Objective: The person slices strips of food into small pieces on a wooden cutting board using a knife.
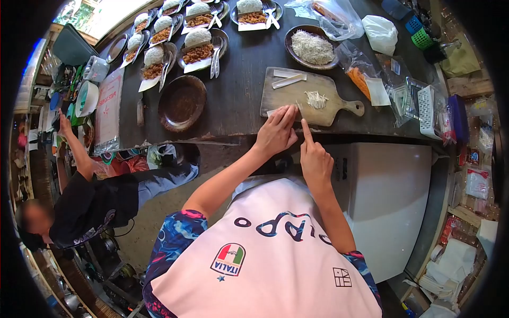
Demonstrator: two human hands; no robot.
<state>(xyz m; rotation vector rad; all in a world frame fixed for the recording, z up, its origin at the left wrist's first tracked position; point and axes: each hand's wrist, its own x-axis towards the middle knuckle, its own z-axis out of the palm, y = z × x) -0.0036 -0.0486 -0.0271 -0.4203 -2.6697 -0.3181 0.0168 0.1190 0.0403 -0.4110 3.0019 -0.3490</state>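
A wooden cutting board (281, 100) with a handle lies near the table's front edge. My left hand (278, 130) is at its near edge, fingers pressed together on a pale strip (271, 113) that shows only in part. Beside it my right hand (316, 159) has its index finger stretched toward the board and its other fingers curled; what they hold is hidden. On the board are a small heap of thin white shreds (316, 99) and two longer white pieces (289, 80). A brown bowl (310, 47) heaped with similar white shreds stands behind the board.
Several plates of rice and brown food (197, 52) with cutlery stand at the back left. A brown plate (182, 103) is left of the board. At right are a bag with orange food (358, 79) and a white basket (428, 111). Another person (90, 206) is at left.
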